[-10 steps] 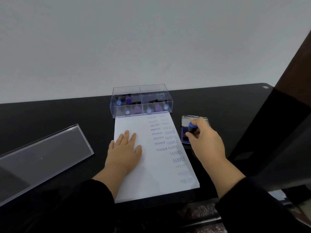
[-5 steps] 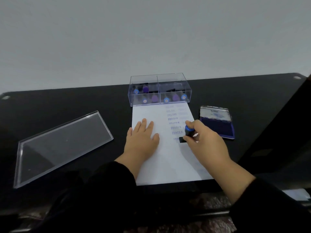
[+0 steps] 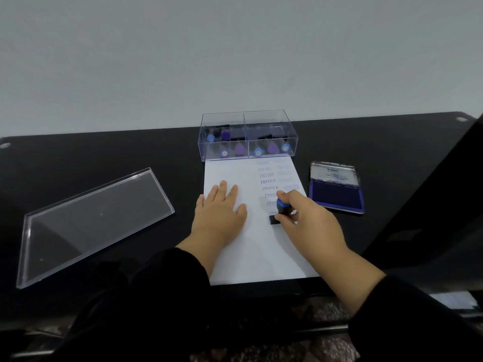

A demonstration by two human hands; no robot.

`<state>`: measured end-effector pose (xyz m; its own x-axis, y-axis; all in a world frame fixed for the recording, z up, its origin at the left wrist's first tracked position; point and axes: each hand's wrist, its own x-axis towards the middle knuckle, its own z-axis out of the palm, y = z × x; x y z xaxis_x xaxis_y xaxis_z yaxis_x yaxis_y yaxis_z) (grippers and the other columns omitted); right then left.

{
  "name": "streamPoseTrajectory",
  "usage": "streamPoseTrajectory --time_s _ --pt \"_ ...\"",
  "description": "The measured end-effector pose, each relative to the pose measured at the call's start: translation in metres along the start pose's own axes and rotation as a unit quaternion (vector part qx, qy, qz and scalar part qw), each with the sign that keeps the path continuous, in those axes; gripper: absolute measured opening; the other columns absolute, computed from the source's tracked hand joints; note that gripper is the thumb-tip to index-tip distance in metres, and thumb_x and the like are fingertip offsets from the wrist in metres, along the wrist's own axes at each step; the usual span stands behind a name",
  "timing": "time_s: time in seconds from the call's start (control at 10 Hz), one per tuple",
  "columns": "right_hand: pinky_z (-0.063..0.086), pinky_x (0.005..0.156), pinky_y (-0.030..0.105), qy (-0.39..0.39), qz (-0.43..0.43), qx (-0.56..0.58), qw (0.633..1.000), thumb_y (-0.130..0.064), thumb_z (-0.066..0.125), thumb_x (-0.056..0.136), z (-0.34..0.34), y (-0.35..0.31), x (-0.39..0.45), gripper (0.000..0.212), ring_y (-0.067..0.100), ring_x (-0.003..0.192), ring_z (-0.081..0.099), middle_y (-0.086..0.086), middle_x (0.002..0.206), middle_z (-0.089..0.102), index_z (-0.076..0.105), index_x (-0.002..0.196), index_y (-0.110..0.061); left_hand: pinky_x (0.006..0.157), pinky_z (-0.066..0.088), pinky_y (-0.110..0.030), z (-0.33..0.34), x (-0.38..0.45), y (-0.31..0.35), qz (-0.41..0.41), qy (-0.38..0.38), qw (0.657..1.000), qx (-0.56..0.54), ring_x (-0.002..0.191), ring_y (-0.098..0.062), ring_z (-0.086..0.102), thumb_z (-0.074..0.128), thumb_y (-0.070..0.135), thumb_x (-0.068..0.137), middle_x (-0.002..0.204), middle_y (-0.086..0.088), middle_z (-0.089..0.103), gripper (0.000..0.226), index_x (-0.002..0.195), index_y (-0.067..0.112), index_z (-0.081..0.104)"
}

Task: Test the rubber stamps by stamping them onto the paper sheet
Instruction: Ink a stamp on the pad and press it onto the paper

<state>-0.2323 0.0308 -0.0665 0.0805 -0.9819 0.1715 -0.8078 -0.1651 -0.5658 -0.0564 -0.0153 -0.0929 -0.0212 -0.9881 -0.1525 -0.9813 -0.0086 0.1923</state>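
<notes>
A white paper sheet (image 3: pixel 251 246) lies on the black table, printed with columns of blue words such as FRAGILE. My left hand (image 3: pixel 218 214) lies flat on the sheet's left half with fingers straight. My right hand (image 3: pixel 307 222) grips a rubber stamp (image 3: pixel 280 212) with a blue knob and a black base, the base down on the paper below the FRAGILE prints. An open blue ink pad (image 3: pixel 336 195) sits right of the sheet. A clear box (image 3: pixel 247 126) at the sheet's far end holds several blue and purple stamps.
The box's clear plastic lid (image 3: pixel 88 226) lies on the black table (image 3: pixel 104 152) to the left of the sheet. A pale wall rises behind the table. A dark slanted panel (image 3: pixel 431 218) stands at the right edge.
My right hand carried the stamp from the ink pad to the paper and set it down below the FRAGILE prints. The left hand stayed flat on the sheet. The view shifted.
</notes>
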Motion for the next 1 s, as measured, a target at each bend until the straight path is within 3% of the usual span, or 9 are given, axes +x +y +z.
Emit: streamPoseTrajectory --time_s 0.4,0.6,0.7,0.8,1.0 --pt "0.048 0.074 0.028 0.01 0.014 0.007 1.0 -0.021 0.061 0.09 0.004 0.001 0.0 0.031 0.017 0.091 0.059 -0.01 0.108 0.062 0.055 0.12 -0.029 0.117 -0.007 -0.04 0.001 0.001 -0.001 0.001 0.001 1.0 0.004 0.147 -0.015 -0.009 0.016 0.043 0.101 0.16 0.002 -0.011 0.056 0.152 0.028 -0.001" --pt "0.046 0.073 0.027 0.009 0.015 0.01 1.0 -0.02 0.059 0.091 0.002 -0.001 -0.001 0.032 0.016 0.092 0.059 -0.019 0.094 0.047 0.054 0.122 -0.029 0.117 -0.006 -0.039 0.001 0.0 -0.001 0.001 0.003 1.0 0.002 0.147 -0.015 -0.009 0.016 0.042 0.101 0.16 0.002 -0.011 0.056 0.152 0.028 -0.001" --pt "0.048 0.075 0.029 0.003 0.014 0.009 1.0 -0.021 0.058 0.092 0.002 -0.001 -0.002 0.031 0.016 0.093 0.06 -0.016 0.097 0.051 0.053 0.121 -0.029 0.117 -0.006 -0.039 0.001 -0.001 -0.001 0.002 0.004 1.0 -0.003 0.147 -0.014 -0.009 0.017 0.041 0.101 0.16 0.002 -0.011 0.056 0.153 0.028 -0.001" --pt "0.042 0.072 0.024 0.009 0.025 0.041 0.999 -0.021 0.059 0.09 0.001 0.0 -0.001 0.033 0.01 0.087 0.056 -0.017 0.1 0.053 0.054 0.122 -0.029 0.117 -0.007 -0.039 0.0 -0.001 -0.001 0.002 0.006 1.0 -0.009 0.147 -0.014 -0.009 0.017 0.041 0.101 0.16 0.003 -0.01 0.056 0.153 0.028 0.0" --pt "0.037 0.058 0.01 0.08 0.064 0.139 0.985 -0.018 0.065 0.087 -0.016 0.007 0.006 0.028 -0.009 0.065 0.051 -0.026 0.079 0.047 0.055 0.112 -0.025 0.117 -0.007 -0.039 0.0 -0.002 -0.001 0.003 0.005 1.0 -0.009 0.147 -0.014 -0.009 0.017 0.041 0.101 0.16 0.003 -0.011 0.056 0.153 0.028 0.0"
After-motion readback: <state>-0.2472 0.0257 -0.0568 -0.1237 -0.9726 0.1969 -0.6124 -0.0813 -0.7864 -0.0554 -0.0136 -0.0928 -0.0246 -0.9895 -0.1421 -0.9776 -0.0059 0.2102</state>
